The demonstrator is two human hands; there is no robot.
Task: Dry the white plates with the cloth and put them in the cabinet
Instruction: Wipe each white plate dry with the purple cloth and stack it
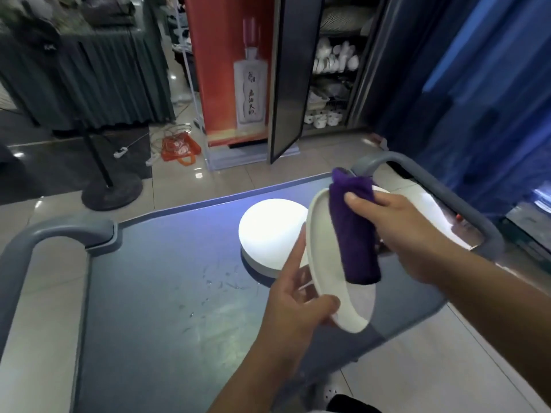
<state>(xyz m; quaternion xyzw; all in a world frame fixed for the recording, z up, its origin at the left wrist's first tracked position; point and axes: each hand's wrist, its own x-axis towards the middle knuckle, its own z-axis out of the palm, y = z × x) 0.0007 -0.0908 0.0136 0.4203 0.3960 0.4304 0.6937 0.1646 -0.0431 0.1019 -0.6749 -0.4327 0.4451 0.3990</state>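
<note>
Holding a white plate (325, 281) tilted on edge above the surface (167, 293), the left hand (298, 305) grips its near rim, thumb curled over the front lip and the forefinger stretched straight up along the plate's left edge. The right hand (399, 234) clutches a folded purple cloth (353, 231), thumb pinching it from the front, and the cloth lies pressed against the plate's inner face, running from the far rim down toward the middle. The two hands are close together, joined only through the plate and cloth.

Just left of and beyond the held plate, a stack of white plates (269, 234) sits upside down on the grey-blue surface, brightly lit on top; how many are in it cannot be told. Water streaks (217, 278) mark the surface near the stack's left side. Grey curved handles (59, 234) rise at the left and right ends of the surface.

Far across the tiled floor (238, 180), a cabinet (331, 70) stands with its dark door (287, 79) swung open, shelves inside holding white crockery. Left of it is a red panel (232, 55) picturing a bottle. An orange bag (179, 149) lies on the floor further left, near a black stand base (111, 193). Blue curtain (483, 84) hangs on the right.
</note>
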